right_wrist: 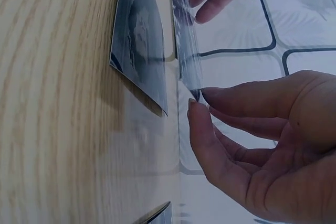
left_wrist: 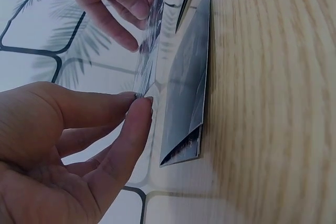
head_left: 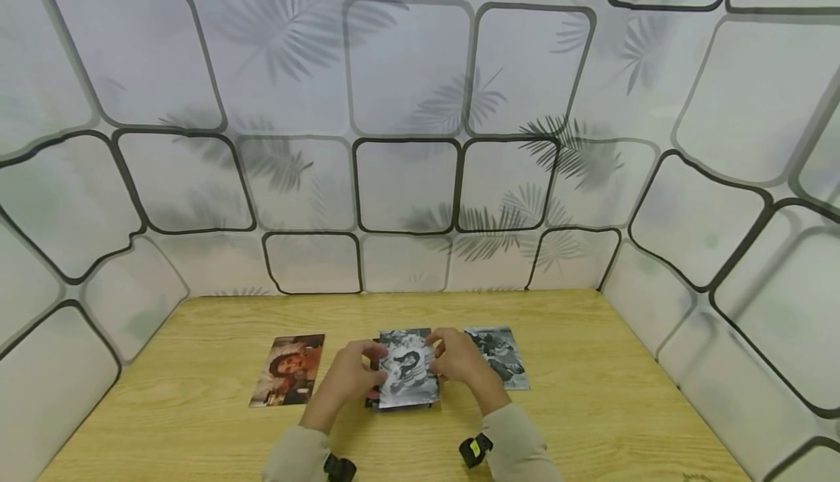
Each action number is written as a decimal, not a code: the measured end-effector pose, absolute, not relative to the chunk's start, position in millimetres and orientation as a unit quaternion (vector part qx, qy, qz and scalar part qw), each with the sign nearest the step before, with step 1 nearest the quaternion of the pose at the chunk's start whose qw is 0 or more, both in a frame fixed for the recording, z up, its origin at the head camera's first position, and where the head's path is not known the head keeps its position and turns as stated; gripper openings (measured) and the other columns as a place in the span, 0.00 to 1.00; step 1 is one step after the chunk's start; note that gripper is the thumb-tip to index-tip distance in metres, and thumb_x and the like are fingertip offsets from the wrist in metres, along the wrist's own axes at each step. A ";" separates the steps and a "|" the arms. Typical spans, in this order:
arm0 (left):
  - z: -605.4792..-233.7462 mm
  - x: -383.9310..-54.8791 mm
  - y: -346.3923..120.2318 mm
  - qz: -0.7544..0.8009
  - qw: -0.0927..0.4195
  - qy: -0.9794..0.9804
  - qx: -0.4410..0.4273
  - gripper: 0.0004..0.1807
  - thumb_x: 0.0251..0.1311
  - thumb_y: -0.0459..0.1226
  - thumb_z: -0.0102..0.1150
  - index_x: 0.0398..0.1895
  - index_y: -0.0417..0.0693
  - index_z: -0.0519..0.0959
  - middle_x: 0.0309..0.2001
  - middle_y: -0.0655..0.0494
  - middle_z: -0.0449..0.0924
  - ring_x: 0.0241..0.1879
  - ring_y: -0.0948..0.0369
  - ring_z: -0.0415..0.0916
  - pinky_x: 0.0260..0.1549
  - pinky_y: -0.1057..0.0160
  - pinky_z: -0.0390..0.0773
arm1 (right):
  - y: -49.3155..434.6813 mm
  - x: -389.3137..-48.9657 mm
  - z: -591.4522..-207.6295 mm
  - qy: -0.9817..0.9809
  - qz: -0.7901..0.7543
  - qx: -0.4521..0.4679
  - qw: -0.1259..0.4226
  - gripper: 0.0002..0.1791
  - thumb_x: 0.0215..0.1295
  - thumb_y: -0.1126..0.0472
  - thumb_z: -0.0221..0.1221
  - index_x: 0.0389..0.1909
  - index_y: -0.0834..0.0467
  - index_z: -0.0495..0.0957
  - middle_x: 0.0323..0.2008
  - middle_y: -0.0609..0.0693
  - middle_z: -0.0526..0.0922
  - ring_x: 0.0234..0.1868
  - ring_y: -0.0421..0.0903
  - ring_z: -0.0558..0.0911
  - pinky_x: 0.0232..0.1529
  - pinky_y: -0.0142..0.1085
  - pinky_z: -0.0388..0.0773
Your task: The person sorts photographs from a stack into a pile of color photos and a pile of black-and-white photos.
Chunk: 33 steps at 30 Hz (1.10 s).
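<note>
A glossy black-and-white photo print (head_left: 408,376) is held up by its two side edges, one in each hand. My left hand (head_left: 349,374) pinches its left edge between thumb and fingers. On the opposite edge, my right hand (head_left: 461,356) has the same kind of pinch. Both wrist views show the print raised over a small pile of photo prints (left_wrist: 186,87) on the tabletop. The pile's prints are slightly out of line, and a dark reddish corner peeks out at the lower left in the head view. Most of the pile is hidden under the held print.
A reddish-brown colour photo (head_left: 289,371) lies flat to the left of the hands. Another black-and-white photo (head_left: 504,359) lies to the right, partly behind the right hand. The wood-grain table (head_left: 216,424) meets patterned wall covering (head_left: 407,183) at the back and sides.
</note>
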<state>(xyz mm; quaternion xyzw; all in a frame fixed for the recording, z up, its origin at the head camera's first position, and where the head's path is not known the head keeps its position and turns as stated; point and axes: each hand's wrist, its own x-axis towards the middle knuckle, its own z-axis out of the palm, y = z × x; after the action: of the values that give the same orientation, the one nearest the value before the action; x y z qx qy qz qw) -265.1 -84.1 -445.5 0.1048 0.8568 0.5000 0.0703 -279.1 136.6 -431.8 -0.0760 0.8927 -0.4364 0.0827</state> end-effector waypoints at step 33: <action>-446.8 -264.1 -69.1 0.513 0.067 0.843 0.144 0.20 0.62 0.24 0.65 0.58 0.32 0.79 0.51 0.35 0.79 0.32 0.59 0.82 0.25 0.62 0.86 | 153.7 -274.6 -422.1 0.908 -0.405 -0.069 0.079 0.21 0.63 0.74 0.64 0.58 0.64 0.79 0.49 0.64 0.80 0.32 0.49 0.83 0.34 0.44 0.87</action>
<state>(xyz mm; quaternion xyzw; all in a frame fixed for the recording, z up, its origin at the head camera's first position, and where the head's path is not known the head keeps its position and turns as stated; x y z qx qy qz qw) -264.1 -69.1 -446.8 0.1443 0.8435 0.5131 0.0665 -274.6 153.7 -422.1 -0.0692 0.9081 -0.4053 0.0791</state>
